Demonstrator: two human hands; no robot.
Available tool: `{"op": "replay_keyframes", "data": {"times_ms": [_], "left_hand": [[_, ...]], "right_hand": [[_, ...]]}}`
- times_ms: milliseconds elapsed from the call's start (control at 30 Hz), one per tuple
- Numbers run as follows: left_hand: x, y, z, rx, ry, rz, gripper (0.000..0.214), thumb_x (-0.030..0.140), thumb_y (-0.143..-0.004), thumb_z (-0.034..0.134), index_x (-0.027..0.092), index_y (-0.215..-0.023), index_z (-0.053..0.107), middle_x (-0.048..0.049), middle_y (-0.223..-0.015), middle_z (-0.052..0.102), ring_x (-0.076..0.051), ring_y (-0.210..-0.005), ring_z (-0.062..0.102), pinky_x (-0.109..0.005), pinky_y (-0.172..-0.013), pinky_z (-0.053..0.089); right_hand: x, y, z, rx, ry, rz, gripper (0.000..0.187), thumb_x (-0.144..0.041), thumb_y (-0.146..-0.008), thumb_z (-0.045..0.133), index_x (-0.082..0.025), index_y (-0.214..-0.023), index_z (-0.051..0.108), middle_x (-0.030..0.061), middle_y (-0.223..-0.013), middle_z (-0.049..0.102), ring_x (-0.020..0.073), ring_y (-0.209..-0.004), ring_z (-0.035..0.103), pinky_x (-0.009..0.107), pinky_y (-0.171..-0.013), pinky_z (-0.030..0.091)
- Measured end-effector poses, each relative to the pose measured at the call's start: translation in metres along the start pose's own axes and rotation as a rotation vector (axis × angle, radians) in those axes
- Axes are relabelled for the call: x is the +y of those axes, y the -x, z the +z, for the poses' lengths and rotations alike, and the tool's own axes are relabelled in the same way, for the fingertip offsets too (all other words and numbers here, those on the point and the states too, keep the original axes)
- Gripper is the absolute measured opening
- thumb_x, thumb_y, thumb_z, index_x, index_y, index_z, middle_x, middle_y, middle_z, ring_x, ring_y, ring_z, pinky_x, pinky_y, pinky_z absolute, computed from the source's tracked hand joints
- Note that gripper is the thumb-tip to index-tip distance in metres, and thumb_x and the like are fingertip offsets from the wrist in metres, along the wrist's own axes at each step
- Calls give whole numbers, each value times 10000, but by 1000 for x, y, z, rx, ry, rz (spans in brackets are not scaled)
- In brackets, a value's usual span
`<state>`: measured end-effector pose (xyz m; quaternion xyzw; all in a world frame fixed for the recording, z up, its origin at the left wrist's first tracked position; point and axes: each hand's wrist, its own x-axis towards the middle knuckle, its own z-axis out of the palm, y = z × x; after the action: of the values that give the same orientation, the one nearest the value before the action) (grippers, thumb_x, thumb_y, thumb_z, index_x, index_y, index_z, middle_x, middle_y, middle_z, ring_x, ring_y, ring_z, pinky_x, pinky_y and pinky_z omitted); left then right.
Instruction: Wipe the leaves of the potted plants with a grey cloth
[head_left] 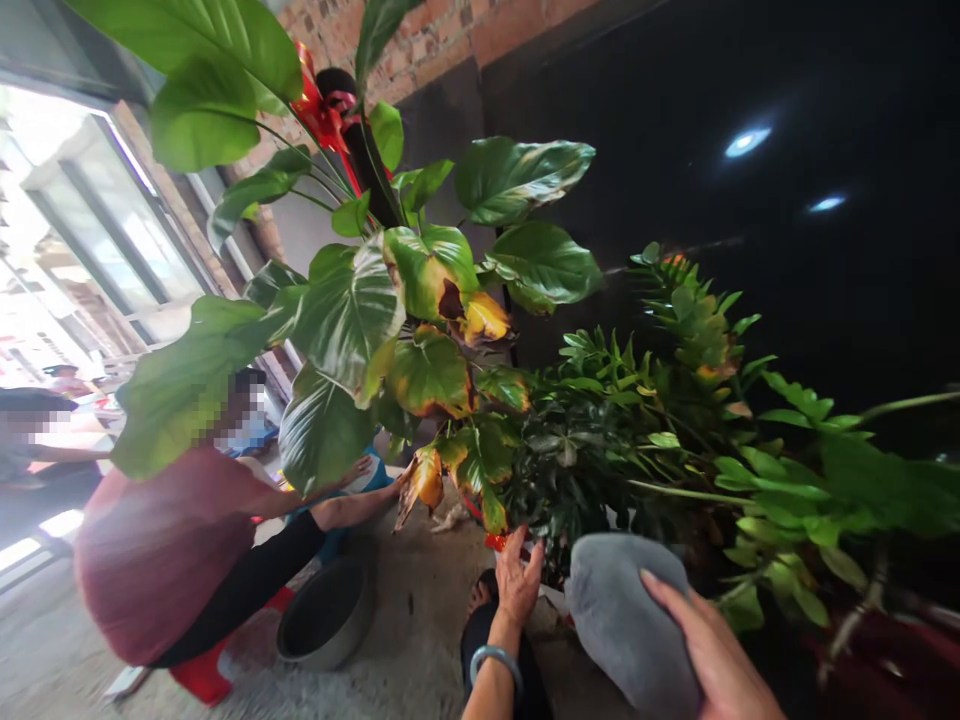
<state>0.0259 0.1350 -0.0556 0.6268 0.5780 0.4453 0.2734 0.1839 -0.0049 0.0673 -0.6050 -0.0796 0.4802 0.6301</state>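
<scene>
My left hand, with a pale bangle on the wrist, reaches forward near the base of the plants. Its fingers are apart and hold nothing I can see. My right hand grips a bunched grey cloth, thumb lying along its side; the other fingers are hidden behind it. Ahead of both hands stands a tall potted plant with broad green leaves, some yellow and brown. A red ribbon bow is tied around its dark pole. Low bushy foliage spreads close beyond my hands.
At left, a person in a dusty red top sits low on a red stool. Beside them is a dark round basin on the concrete floor. A shiny black wall panel rises behind the plants.
</scene>
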Motion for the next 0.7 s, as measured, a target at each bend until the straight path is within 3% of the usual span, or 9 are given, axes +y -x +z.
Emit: {"op": "replay_keyframes", "data": {"times_ms": [100, 167, 267, 367, 500, 600, 700], "left_hand": [[1, 0, 1, 3, 7, 1, 406, 405, -723, 590, 173, -1024, 732, -115, -1003, 760, -250, -879, 690, -372, -905, 522], [1, 1, 2, 4, 34, -5, 396, 433, -714, 617, 177, -991, 738, -117, -966, 762, -253, -857, 687, -371, -888, 523], [2, 1, 0, 11, 86, -26, 378, 475, -667, 684, 198, -916, 750, -118, -924, 765, -264, -860, 683, -368, -879, 517], [7, 1, -9, -5, 143, -37, 382, 506, -619, 714, 206, -852, 759, -117, -877, 771, -265, -820, 681, -371, -842, 522], [20, 15, -30, -14, 277, -63, 402, 574, -588, 702, 195, -710, 755, -102, -730, 752, -246, -688, 658, -357, -711, 526], [28, 46, -38, 16, 490, -254, 480, 627, -522, 749, 173, -678, 743, -84, -656, 720, -201, -589, 612, -313, -596, 502], [38, 88, -31, -138, 841, -540, 600, 634, -464, 802, 166, -838, 767, -124, -829, 752, -242, -700, 668, -317, -580, 507]], "right_hand": [[-30, -6, 13, -6, -56, -259, 467, -480, -560, 786, -188, -921, 733, 80, -856, 785, 342, -977, 689, 405, -829, 545], [-46, -19, 23, -5, -114, -341, 486, -464, -567, 790, -172, -951, 727, 80, -827, 784, 329, -939, 700, 394, -811, 551], [-39, -37, 26, -55, -196, -182, 473, -454, -523, 799, -167, -891, 723, 81, -726, 768, 330, -853, 717, 407, -728, 577], [3, -43, 9, -74, -160, 30, 419, -459, -488, 806, -187, -793, 713, 86, -661, 750, 343, -800, 722, 424, -669, 581], [41, -33, -19, -39, -62, 99, 334, -453, -487, 801, -229, -711, 696, 78, -683, 755, 346, -791, 716, 420, -638, 567], [31, -17, -25, -11, -43, 41, 303, -403, -428, 791, -234, -658, 691, 51, -680, 753, 319, -757, 700, 381, -633, 546], [14, 0, -19, -98, -1, -25, 230, -361, -395, 737, -225, -570, 676, 30, -574, 706, 277, -648, 655, 353, -614, 518]]}}
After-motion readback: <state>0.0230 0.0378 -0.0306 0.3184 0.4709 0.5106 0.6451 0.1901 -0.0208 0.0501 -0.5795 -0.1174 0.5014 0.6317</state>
